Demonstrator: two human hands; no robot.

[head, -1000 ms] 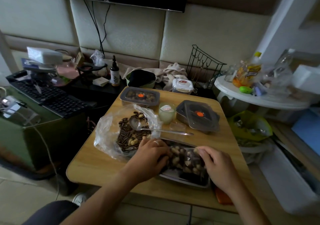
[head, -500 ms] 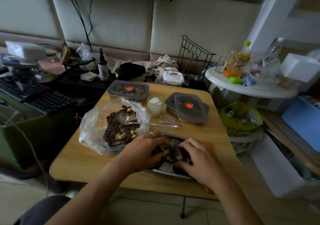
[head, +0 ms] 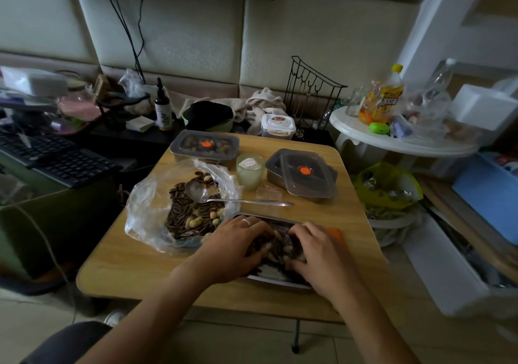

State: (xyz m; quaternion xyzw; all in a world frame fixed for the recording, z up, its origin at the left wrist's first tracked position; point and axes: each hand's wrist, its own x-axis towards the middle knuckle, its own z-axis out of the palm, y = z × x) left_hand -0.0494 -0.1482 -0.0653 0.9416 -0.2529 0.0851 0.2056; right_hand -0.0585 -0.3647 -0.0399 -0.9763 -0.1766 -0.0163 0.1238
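**Q:** Lower centre of frame, how far along?
**A:** Nut mix (head: 277, 244) is in the metal tray (head: 269, 279). Left hand (head: 238, 247) & right hand (head: 316, 254) are cupped round it, fingers dug in. Lidded tubs (head: 204, 146) upper centre look done. Bag (head: 145, 217) at left, w/ spoon (head: 246, 201), has plenty left.
**Q:** Vs 1 s ago?
**A:** Hands were at the tray ends. Now close together, heap bunched mid-tray.

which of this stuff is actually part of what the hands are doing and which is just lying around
In the job: left hand and right hand, both in the nuts; tray under them; probably the bag of seeds and its spoon.

Lying about: rear lidded box, right lidded box, cup, keyboard, bottle, wire rack.
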